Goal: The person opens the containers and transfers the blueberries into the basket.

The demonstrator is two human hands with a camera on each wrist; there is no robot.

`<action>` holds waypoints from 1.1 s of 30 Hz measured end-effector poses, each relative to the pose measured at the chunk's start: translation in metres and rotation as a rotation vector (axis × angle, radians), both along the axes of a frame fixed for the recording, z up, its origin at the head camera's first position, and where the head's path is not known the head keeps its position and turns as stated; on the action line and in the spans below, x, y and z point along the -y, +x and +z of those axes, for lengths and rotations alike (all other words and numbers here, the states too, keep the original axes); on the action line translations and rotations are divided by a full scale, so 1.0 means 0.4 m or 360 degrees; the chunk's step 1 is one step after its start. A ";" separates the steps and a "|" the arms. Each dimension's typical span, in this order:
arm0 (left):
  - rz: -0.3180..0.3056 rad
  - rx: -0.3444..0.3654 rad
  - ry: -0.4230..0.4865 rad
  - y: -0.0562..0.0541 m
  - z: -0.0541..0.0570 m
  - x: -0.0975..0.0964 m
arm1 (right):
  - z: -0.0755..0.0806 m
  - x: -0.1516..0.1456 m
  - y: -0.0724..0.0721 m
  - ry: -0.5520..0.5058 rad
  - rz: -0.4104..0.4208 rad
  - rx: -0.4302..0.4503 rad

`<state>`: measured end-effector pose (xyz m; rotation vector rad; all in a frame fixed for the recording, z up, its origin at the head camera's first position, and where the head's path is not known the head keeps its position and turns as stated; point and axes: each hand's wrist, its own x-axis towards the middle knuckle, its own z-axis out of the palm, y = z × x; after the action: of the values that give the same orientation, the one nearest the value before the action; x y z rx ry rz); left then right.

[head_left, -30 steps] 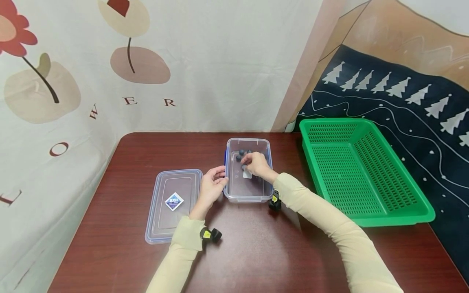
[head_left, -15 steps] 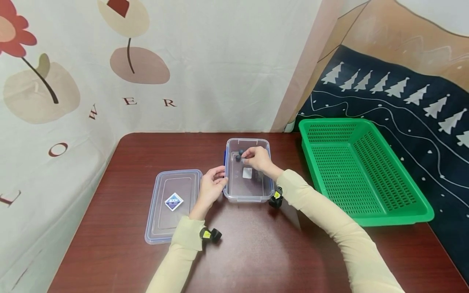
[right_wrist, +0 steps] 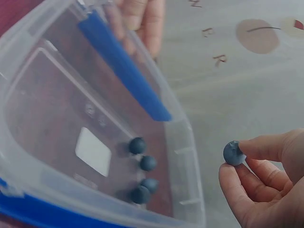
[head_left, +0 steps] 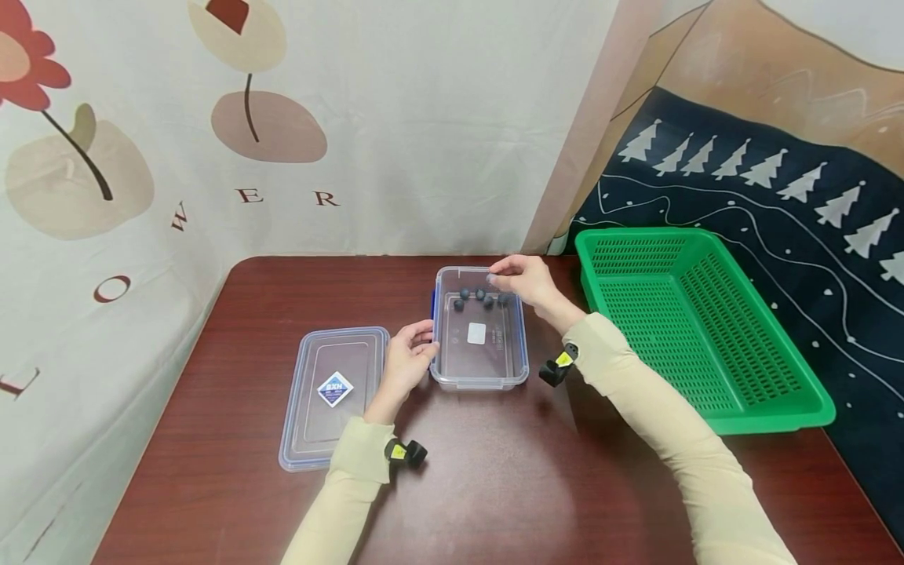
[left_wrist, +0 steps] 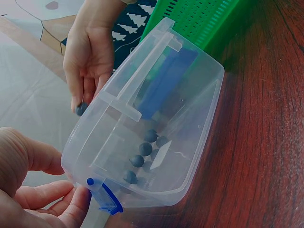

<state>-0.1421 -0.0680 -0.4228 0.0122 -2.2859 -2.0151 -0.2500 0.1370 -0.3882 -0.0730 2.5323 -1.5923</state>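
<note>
My right hand (head_left: 528,284) pinches a single blueberry (right_wrist: 233,154) between thumb and fingertips, above the far right corner of a clear plastic container (head_left: 452,369). The container stands uncovered, with blue clips along its sides. Several blueberries (head_left: 480,294) lie loose on its floor toward the far end, near a white label (head_left: 476,333). At the left wall my left hand (head_left: 407,361) holds the container, thumb at the rim and fingers by a blue clip (left_wrist: 107,198). Through the clear plastic, the right wrist view shows the left fingers (right_wrist: 151,28) outside the wall.
Left of the container, a clear lid (head_left: 311,424) with a blue edge and a diamond sticker lies flat on the brown table (head_left: 487,486). A large green perforated basket (head_left: 766,428) stands at the right. Printed cloth (head_left: 424,157) hangs behind the table.
My right hand has risen out of the container and shifted right and away with the blueberry, uncovering berries it had hidden. The left hand stays at the container's left side.
</note>
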 end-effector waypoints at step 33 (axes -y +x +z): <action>-0.0010 0.0022 -0.0019 0.001 0.002 -0.001 | 0.098 -0.306 0.026 -0.0632 -0.0317 -0.0082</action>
<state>-0.1418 -0.0675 -0.4220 0.0178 -2.3092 -2.0107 -0.2397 0.2592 -0.3489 0.0992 2.2797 -2.1770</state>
